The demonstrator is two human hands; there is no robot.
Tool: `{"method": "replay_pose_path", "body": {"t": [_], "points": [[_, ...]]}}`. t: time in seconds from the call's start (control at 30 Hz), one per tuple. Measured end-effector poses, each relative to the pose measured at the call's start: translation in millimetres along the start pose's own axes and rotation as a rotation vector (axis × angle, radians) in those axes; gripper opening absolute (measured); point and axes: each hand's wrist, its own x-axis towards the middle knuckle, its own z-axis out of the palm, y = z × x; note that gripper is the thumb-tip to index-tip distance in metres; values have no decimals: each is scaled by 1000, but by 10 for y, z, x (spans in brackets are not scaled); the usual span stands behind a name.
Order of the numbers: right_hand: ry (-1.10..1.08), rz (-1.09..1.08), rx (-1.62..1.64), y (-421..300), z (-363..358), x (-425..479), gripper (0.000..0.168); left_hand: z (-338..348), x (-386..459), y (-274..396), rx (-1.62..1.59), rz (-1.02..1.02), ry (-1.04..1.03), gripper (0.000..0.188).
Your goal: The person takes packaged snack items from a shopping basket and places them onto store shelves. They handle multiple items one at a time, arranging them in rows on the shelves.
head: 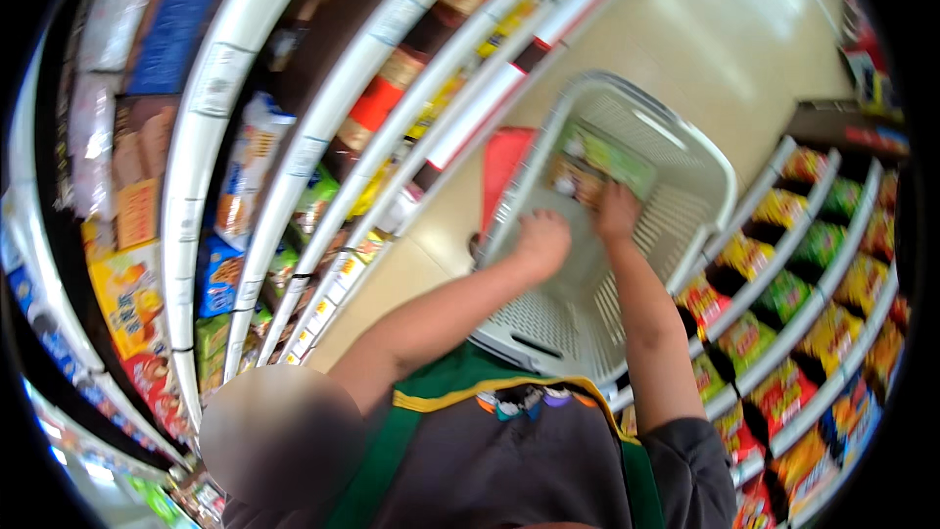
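A pale grey plastic shopping basket with slotted walls stands before me in the aisle. At its far end lie a green package and a brown package side by side. My right hand reaches inside, its fingers at the near edge of these packages; whether it grips one is hidden. My left hand is over the left side of the basket, fingers curled, with nothing seen in it; its palm is hidden.
Shelves with packaged snacks rise on the left. On the right, another rack holds rows of colourful snack bags. A red object is beside the basket on the tiled floor. A blurred round patch covers the lower left.
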Motion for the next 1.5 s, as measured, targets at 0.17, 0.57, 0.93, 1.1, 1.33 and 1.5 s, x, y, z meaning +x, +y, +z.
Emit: {"method": "replay_pose_path", "body": {"t": [0.17, 0.57, 0.93, 1.1, 1.33, 1.5], "points": [[-115, -14, -64, -6, 193, -20, 37, 40, 53, -57, -44, -66, 8, 38], [-551, -293, 131, -132, -2096, -391, 48, -379, -156, -43, -150, 234, 325, 69], [299, -452, 608, -869, -3233, 72, 68, -1472, -1048, -800, -284, -73, 845, 59], [-77, -575, 1521, -1569, -2885, 743, 42, -1666, -1102, -1488, -119, -298, 1090, 58], [63, -680, 1437, -2520, -2752, 1398, 34, -1890, -940, -2135, 1, -543, 1174, 54], [159, -697, 1243, -2760, -2744, 1615, 32, -1890, -807, -2373, -60, -612, 1130, 50]]}}
